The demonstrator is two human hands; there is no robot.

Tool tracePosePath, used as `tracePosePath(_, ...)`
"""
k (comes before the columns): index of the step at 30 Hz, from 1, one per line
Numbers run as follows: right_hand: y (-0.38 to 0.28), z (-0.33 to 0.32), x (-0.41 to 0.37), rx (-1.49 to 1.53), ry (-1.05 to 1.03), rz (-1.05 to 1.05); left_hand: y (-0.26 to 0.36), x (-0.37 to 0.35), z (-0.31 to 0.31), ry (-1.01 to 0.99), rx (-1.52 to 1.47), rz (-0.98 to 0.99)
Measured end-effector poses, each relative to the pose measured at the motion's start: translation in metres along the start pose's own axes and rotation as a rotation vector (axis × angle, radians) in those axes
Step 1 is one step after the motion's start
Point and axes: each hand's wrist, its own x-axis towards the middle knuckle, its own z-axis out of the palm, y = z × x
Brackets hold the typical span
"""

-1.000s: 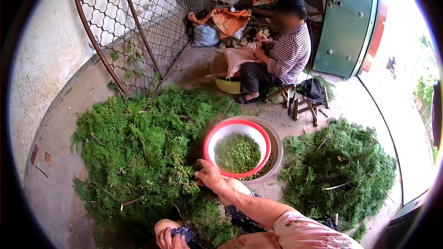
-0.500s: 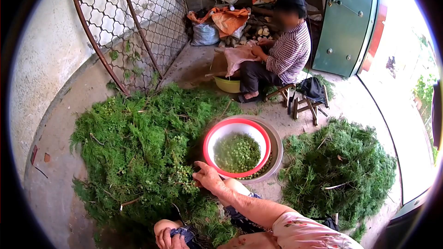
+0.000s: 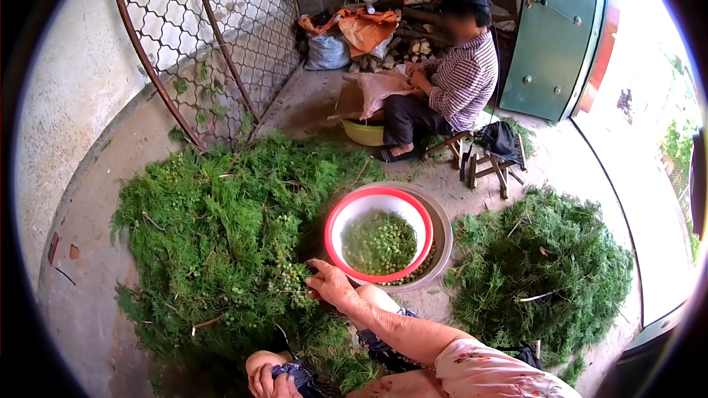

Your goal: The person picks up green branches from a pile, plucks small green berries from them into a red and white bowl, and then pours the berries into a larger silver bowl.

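My right hand reaches over the right edge of a large heap of green conifer branches, just left of the bowl's rim. Its fingers are bent and apart, with nothing visible in them. Small green cones cluster on the sprigs by the fingertips. A white bowl with a red rim contains many picked green cones. It sits inside a wider metal basin, where more cones show at the lower right. My left hand rests on my knee, fingers laid over it.
Another branch heap lies at right. Ahead, a seated person handles a pink cloth or sack above a yellow-green basin. A small wooden stool stands behind them. A metal lattice leans on the wall; a green door stands right.
My hands have barely moved. The seated person's hands and the pink cloth have shifted slightly.
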Motion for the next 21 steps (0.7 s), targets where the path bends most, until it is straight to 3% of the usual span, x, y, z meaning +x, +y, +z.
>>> tracePosePath(7, 0.001, 0.001, 0.0, 0.009, 0.001, 0.007, 0.001, 0.004, -0.003, 0.009, -0.013, -0.002)
tracePosePath(11, -0.007, 0.0, -0.003, -0.041, 0.016, 0.008, -0.004, 0.007, -0.003, 0.076, -0.18, -0.017)
tracePosePath(13, -0.019, -0.004, -0.007, -0.121, 0.032, 0.001, -0.012, 0.008, 0.0, 0.056, -0.085, -0.018)
tracePosePath(18, 0.004, -0.007, 0.005, -0.006, 0.03, 0.036, -0.022, 0.064, -0.006, 0.111, -0.163, -0.174)
tracePosePath(21, 0.003, -0.012, 0.007, 0.014, 0.012, -0.01, -0.047, 0.099, 0.009, 0.166, -0.437, -0.325)
